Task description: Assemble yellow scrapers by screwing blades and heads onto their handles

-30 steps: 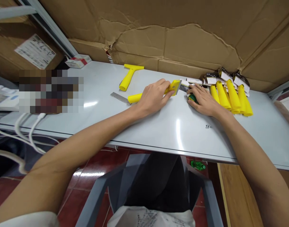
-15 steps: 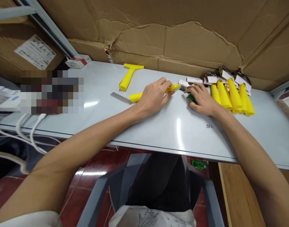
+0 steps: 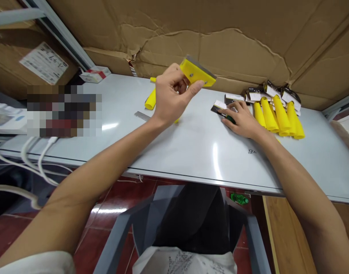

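My left hand (image 3: 173,93) is closed around a yellow scraper, held up above the table. The yellow scraper head (image 3: 197,73) faces me, showing two screws and a grey blade along its upper edge. Its handle is mostly behind my hand. My right hand (image 3: 240,121) rests low on the table, fingers curled over a dark green handle (image 3: 231,119), most of which is hidden. Its fingertips touch a small black-and-white card (image 3: 217,108). Left of my left hand, another yellow scraper (image 3: 151,99) lies partly covered, near a loose metal blade (image 3: 142,115).
Several yellow scrapers with card sleeves (image 3: 279,114) lie piled at the right. Small screws (image 3: 252,151) sit near the front edge. A small red-and-white box (image 3: 95,74) stands at the back left. A cardboard sheet (image 3: 220,49) backs the white table (image 3: 186,152).
My left hand has lifted the scraper off the table, turning its blade end upward. My right hand has shifted slightly left onto the black-and-white card, still over the green handle.
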Demonstrator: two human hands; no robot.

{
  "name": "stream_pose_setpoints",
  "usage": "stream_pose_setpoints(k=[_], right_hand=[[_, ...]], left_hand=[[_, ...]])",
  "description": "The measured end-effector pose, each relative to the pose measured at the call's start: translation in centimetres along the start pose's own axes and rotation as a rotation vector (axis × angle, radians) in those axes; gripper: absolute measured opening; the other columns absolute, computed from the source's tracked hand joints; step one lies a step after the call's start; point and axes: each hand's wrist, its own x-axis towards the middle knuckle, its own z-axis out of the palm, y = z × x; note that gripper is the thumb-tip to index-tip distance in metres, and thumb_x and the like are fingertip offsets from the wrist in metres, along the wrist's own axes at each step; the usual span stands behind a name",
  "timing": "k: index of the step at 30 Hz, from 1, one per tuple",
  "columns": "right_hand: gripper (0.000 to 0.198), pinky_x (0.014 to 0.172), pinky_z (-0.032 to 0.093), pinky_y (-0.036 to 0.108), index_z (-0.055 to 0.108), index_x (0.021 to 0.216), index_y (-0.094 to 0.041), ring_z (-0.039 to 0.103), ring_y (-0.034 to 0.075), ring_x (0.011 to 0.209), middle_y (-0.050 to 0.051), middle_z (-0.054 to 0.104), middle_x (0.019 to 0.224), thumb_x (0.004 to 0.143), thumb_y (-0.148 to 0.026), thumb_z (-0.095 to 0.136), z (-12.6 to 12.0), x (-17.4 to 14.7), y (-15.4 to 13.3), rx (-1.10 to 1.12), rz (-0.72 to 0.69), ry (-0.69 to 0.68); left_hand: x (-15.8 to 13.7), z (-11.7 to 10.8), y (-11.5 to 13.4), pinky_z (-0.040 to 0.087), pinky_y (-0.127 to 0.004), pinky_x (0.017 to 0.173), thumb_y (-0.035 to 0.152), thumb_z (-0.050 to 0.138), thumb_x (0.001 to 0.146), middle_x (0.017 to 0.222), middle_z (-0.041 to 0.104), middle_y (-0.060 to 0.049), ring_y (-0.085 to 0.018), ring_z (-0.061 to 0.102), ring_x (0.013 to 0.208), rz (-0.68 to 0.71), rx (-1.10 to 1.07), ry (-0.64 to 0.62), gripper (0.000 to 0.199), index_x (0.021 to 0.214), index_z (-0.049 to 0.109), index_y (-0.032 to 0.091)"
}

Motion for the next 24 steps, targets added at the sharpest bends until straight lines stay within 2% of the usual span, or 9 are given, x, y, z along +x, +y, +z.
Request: stream_pose_setpoints(k=[3,6,9,12,15,17,19,21,24], right_hand=[[0.053,0.128,0.047,0.068,0.076,0.152,-0.029,0.052,0.043,0.141,0.019,0.060,0.144,0.110,-0.050,0.050,-0.4,-0.1,-0.2,0.010,-0.036,0.069],[0.046,0.122,0.050,0.067,0.081,0.143,-0.029,0.056,0.042,0.135,0.018,0.061,0.140,0.108,-0.045,0.055,-0.7,-0.1,-0.6,0.044,-0.066,0.158],[0.041,0.114,0.053,0.068,0.089,0.124,-0.030,0.062,0.042,0.127,0.017,0.069,0.125,0.108,-0.047,0.055,-1.1,0.1,-1.1,0.080,-0.063,0.234],[0.046,0.111,0.056,0.068,0.091,0.116,-0.032,0.067,0.041,0.123,0.015,0.074,0.121,0.110,-0.051,0.049,-1.8,0.0,-1.7,0.110,0.003,0.290],[0.049,0.111,0.060,0.066,0.089,0.121,-0.029,0.071,0.041,0.122,0.016,0.075,0.128,0.110,-0.049,0.046,-2.6,-0.5,-2.1,0.158,0.146,0.405],[0.050,0.110,0.062,0.065,0.087,0.126,-0.025,0.073,0.041,0.124,0.018,0.075,0.131,0.108,-0.049,0.047,-3.1,-0.8,-1.9,0.198,0.230,0.531],[0.055,0.113,0.063,0.066,0.082,0.136,-0.023,0.072,0.042,0.132,0.019,0.073,0.135,0.109,-0.054,0.047,-3.3,-1.2,-1.4,0.246,0.263,0.620],[0.062,0.119,0.061,0.068,0.075,0.149,-0.025,0.068,0.043,0.143,0.018,0.069,0.144,0.110,-0.062,0.043,-3.3,-1.4,-1.0,0.278,0.254,0.615],[0.070,0.123,0.060,0.070,0.063,0.162,-0.031,0.060,0.043,0.155,0.018,0.060,0.157,0.110,-0.073,0.041,-3.3,-1.7,-0.6,0.331,0.220,0.536]], left_hand=[[0.8,0.2,-1.1,0.056,-0.037,0.070,0.098,0.058,0.095,0.095,0.073,-0.001,-0.017,0.066,0.088,-0.011,-0.193,0.057,0.070,0.101,0.063,0.028],[1.3,0.1,-1.3,0.057,-0.037,0.064,0.100,0.067,0.088,0.095,0.075,0.003,-0.013,0.066,0.077,-0.010,-0.335,0.090,0.073,0.110,0.064,0.031],[1.1,-0.2,-0.7,0.063,-0.040,0.065,0.089,0.069,0.095,0.102,0.080,0.002,-0.017,0.076,0.078,-0.074,-0.344,0.093,0.059,0.116,0.066,0.034],[1.0,-0.2,-1.0,0.063,-0.042,0.066,0.087,0.060,0.100,0.097,0.081,-0.001,-0.022,0.081,0.087,-0.157,-0.294,0.037,0.055,0.108,0.064,0.033],[1.8,0.1,-3.2,0.066,-0.041,0.075,0.094,0.056,0.099,0.093,0.076,0.003,-0.017,0.077,0.094,-0.188,-0.352,0.039,0.065,0.110,0.060,0.031],[2.5,0.4,-5.1,0.068,-0.041,0.084,0.097,0.055,0.098,0.099,0.074,0.006,-0.012,0.073,0.098,-0.171,-0.397,0.029,0.067,0.113,0.054,0.031],[3.0,0.5,-6.5,0.068,-0.044,0.091,0.096,0.051,0.100,0.106,0.073,0.007,-0.012,0.073,0.104,-0.157,-0.433,0.006,0.067,0.113,0.050,0.031],[2.9,0.6,-7.1,0.068,-0.045,0.091,0.097,0.051,0.099,0.111,0.075,0.005,-0.015,0.074,0.108,-0.161,-0.437,-0.024,0.066,0.111,0.051,0.032],[2.3,0.5,-7.0,0.066,-0.048,0.081,0.098,0.046,0.097,0.117,0.078,-0.001,-0.023,0.077,0.112,-0.158,-0.335,-0.080,0.065,0.108,0.056,0.034]])
